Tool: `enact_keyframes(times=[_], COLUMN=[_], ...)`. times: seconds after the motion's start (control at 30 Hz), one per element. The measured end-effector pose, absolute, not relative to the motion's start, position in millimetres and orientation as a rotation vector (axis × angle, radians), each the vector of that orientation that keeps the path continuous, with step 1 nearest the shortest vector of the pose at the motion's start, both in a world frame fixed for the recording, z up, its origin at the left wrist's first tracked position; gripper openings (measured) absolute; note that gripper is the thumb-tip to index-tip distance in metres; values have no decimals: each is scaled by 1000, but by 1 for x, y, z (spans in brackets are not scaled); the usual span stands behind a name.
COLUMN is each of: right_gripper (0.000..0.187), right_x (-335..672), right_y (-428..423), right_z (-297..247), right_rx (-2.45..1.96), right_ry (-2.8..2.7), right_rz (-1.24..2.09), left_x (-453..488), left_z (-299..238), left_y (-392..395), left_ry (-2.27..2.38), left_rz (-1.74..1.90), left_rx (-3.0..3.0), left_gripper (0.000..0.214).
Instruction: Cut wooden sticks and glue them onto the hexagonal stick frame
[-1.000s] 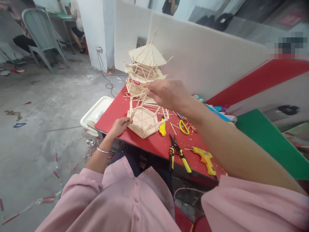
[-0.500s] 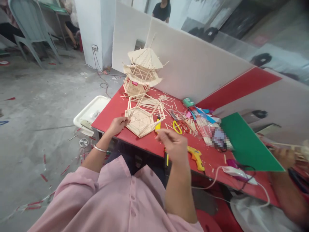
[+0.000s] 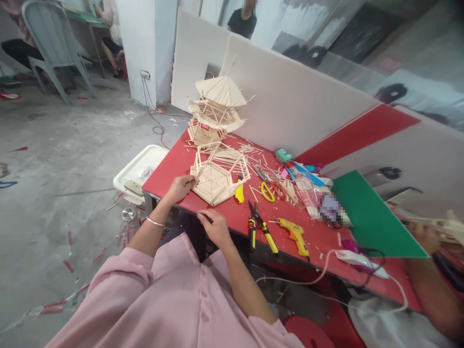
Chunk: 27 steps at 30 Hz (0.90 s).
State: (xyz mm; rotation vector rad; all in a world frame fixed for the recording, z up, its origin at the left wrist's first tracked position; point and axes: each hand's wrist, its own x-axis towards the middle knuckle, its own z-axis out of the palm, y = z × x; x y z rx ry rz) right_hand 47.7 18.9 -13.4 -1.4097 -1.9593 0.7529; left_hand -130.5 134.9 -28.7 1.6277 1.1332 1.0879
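Note:
My left hand point(image 3: 180, 186) grips the near left edge of a hexagonal stick frame point(image 3: 216, 175) lying on the red table point(image 3: 232, 215). My right hand point(image 3: 213, 224) hovers at the table's near edge, just in front of the frame, fingers pinched together; what they pinch is too small to make out. Behind the frame stands a tall tiered tower of sticks point(image 3: 214, 113).
On the table lie a yellow cutter point(image 3: 239, 192), yellow-handled scissors point(image 3: 267, 190), pliers point(image 3: 259, 226), a yellow glue gun point(image 3: 294, 233), loose sticks and a green sheet point(image 3: 369, 212). A white bin point(image 3: 139, 171) sits at the left. Another person's arm point(image 3: 427, 270) reaches in at right.
My right hand has drawn back from the tower, across the tools, to the table's near edge by the hexagonal frame. My left hand has stayed on the frame.

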Motion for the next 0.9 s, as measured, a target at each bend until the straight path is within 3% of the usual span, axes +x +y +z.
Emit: enact_keyframes(times=[0.9], right_gripper=[23], right_x=[42], right_y=[22], right_z=[-38], right_rx=[-1393], right_ry=[-1908], right_rz=[586], left_x=[-131], left_z=[-30], left_y=[136], left_ry=[1159], left_rz=[1084], left_rx=[1666], left_gripper=[23])
